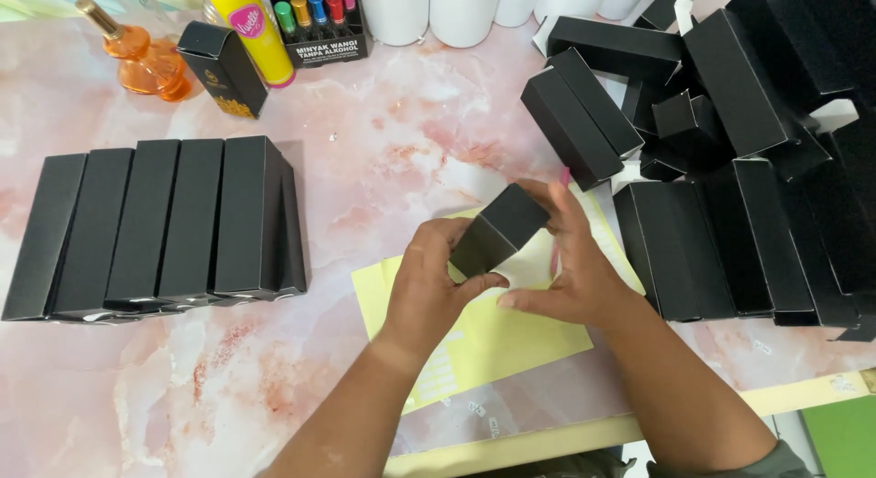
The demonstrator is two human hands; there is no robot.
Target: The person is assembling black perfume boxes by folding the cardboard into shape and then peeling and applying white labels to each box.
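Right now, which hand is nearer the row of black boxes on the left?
Left. The left hand lies just right of the row of black boxes; the right hand is farther right.

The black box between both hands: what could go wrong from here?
1. The black box is held tilted above the yellow sheet by the left hand and right hand; a hard squeeze might dent it.
2. The loose pile of black boxes lies close to the right hand; a nudge could topple some.
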